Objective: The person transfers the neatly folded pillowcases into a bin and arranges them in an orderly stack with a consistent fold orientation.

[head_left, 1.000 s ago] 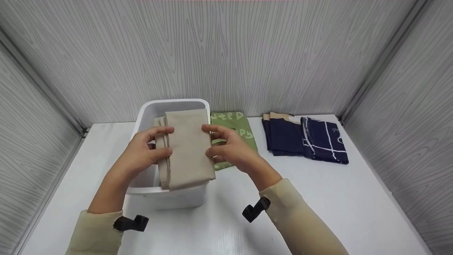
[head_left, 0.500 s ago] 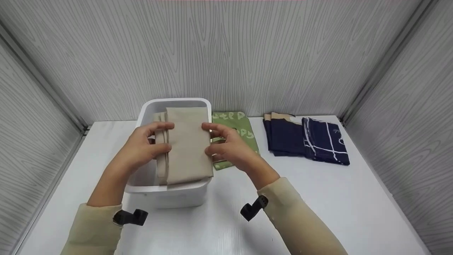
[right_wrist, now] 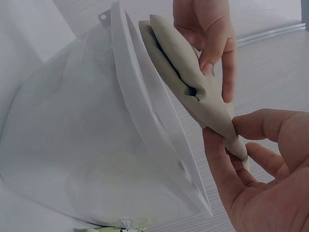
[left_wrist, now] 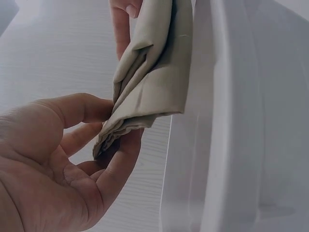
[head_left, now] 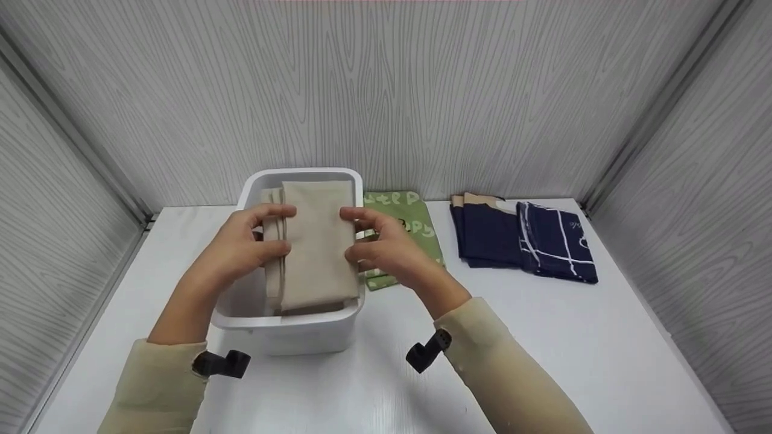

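Observation:
A folded beige cloth (head_left: 318, 247), in several layers, is held by both hands over the mouth of a white plastic bin (head_left: 283, 322). My left hand (head_left: 241, 244) grips its left edge, thumb and fingers on either side, as the left wrist view shows on the cloth's folded end (left_wrist: 149, 92). On the opposite edge my right hand (head_left: 386, 244) pinches it the same way; in the right wrist view the folds (right_wrist: 188, 72) lie close along the bin's rim (right_wrist: 145, 116). The undersides of the fingers are partly hidden by the cloth in the head view.
Just right of the bin lies a folded green cloth (head_left: 404, 211) with pale lettering. Farther right are a folded navy and tan cloth (head_left: 490, 235) and a navy one with white lines (head_left: 558, 241), side by side on the white table (head_left: 482, 337). Grey wood-grain walls (head_left: 386, 90) enclose the table.
Both hands have lowered the beige cloth a little, and its near edge now sits inside the bin's front rim instead of overlapping it. The other cloths have not moved.

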Demonstrator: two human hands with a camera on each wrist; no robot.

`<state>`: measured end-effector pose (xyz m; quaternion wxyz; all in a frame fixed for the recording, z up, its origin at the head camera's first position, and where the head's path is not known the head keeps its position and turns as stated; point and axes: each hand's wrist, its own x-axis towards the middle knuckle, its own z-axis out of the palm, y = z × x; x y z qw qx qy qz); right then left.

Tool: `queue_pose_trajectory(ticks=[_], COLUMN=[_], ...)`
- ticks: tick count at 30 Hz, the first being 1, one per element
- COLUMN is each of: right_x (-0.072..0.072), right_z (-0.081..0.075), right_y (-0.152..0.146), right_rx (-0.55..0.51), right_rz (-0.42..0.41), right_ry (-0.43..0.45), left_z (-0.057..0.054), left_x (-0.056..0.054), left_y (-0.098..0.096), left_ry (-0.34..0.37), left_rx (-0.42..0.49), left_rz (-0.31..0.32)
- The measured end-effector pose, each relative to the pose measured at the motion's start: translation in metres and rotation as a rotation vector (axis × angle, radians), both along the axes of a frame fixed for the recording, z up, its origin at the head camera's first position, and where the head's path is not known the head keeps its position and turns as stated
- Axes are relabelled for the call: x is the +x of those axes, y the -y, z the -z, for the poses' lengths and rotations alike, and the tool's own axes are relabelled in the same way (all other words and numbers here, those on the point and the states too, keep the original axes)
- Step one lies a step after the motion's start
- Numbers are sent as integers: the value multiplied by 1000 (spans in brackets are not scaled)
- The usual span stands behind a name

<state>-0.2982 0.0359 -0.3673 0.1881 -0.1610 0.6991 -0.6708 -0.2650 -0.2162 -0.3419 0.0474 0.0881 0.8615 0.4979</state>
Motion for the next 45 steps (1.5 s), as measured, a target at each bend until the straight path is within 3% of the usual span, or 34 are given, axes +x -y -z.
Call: queue_pose_trajectory(ticks=[16,26,45], right_x=[-2,1,2], right_z=[1,4,7], right_y=[9,14,14], right_rx=[31,106,128], right_rz=[13,17,17], right_ry=[-23,-73,-53], left_z=[-1,3,6], left_x=[-2,-2,-2], left_y=[1,3,6], left_ry=[-10,-21,30], left_rx=[-34,-44,-47], left_rz=[-2,-3,-8])
